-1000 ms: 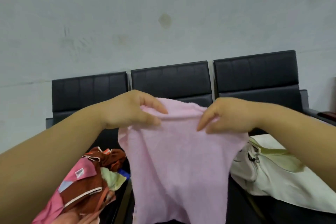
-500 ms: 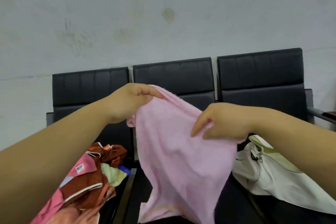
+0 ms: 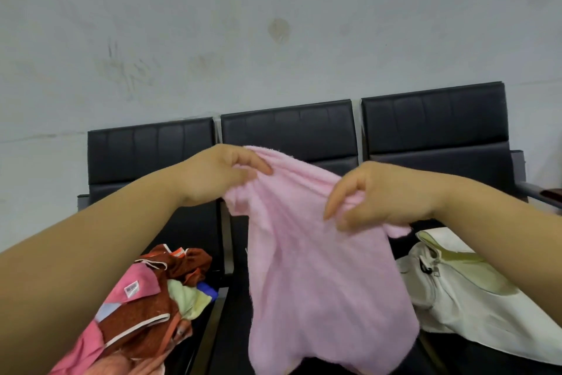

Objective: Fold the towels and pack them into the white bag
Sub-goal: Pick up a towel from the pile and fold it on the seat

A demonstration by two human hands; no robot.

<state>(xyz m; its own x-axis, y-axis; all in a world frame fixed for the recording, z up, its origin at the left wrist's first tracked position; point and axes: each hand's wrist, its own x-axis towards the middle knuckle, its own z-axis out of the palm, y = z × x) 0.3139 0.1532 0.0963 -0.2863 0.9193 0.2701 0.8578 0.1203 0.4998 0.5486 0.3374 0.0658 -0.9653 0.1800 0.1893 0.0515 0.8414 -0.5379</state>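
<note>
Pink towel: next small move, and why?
Probably draw the hands apart to pull the top edge taut. The left hand and right hand both pinch the pink towel along its top, but it sags and bunches between them, unfolded. It likely needs to hang flat before a fold.

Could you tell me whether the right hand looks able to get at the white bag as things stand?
Probably yes: the white bag lies on the black chair just below the right hand, with nothing visible between them. But that hand pinches the pink towel, so its grip is taken.
</note>
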